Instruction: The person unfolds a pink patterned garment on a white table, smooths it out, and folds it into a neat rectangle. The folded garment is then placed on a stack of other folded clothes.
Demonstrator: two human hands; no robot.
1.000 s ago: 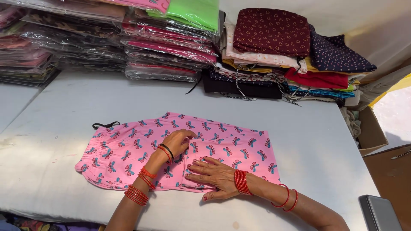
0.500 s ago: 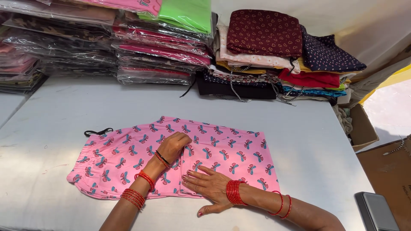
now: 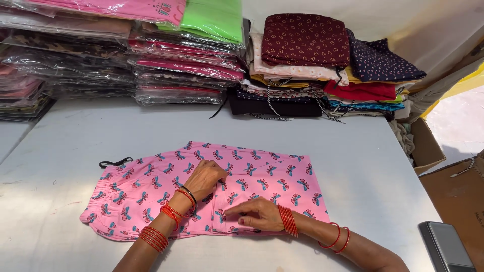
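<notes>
On the table (image 3: 75,131), pink garment (image 3: 151,186) lies lengthwise left-right, waistband left.

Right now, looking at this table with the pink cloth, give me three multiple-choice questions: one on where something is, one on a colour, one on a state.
1. Where does the left hand rest?
A. on the pink printed garment
B. on the bare table
C. on the cardboard box

2. What colour is the folded cloth on top of the unwrapped stack at the back?
A. white
B. dark red with small hearts
C. orange

3. How does the garment lie?
A. hanging over the table edge
B. rolled into a tube
C. flat on the grey table, with a fold under the right hand

Answers:
1 A, the palm and fingers lie on the pink cloth near its middle.
2 B, the top piece is maroon with a heart print.
3 C, it is spread flat, and the right hand presses a folded flap at the near edge.
</notes>
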